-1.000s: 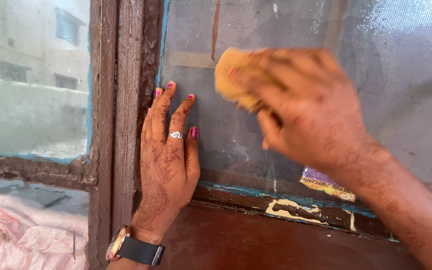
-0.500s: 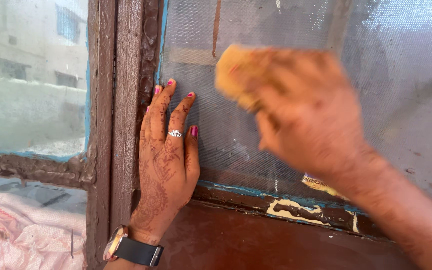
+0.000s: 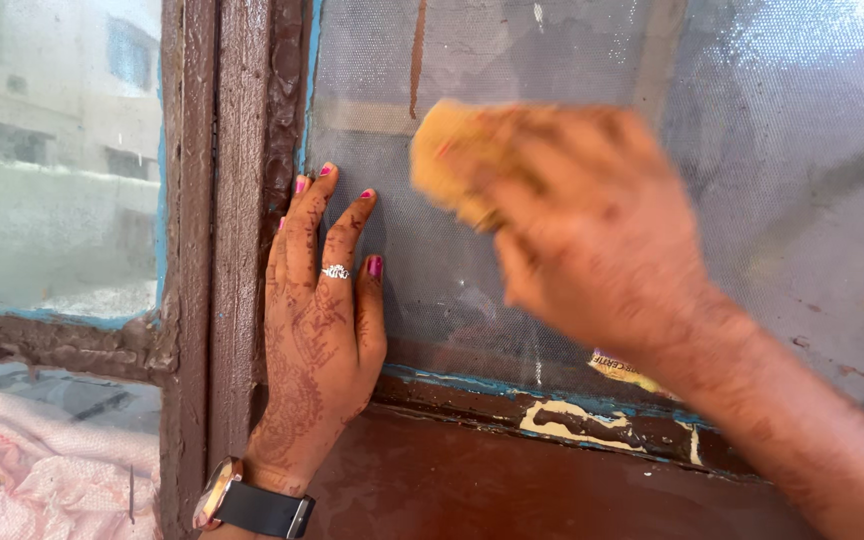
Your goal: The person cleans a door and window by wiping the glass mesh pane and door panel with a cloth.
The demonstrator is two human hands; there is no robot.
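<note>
Sponge point(image 3: 452, 160) pressed on mesh point(image 3: 752, 150) | right hand point(image 3: 592, 240) blurred, fingers curled around sponge | left hand point(image 3: 317, 330) flat on mesh by frame point(image 3: 237, 200), fingers slightly spread

A brown wooden window frame point(image 3: 237, 200) with peeling paint stands beside a dusty glass pane point(image 3: 52, 150); pink cloth point(image 3: 42, 470) lies below it.

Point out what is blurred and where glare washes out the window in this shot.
Head view: the right hand and its yellow sponge are smeared by motion blur; the left hand, flat against the mesh screen, is sharp, ring and watch included; bright glare whitens the screen's top right corner; the building behind the left pane looks hazy and pale.
</note>
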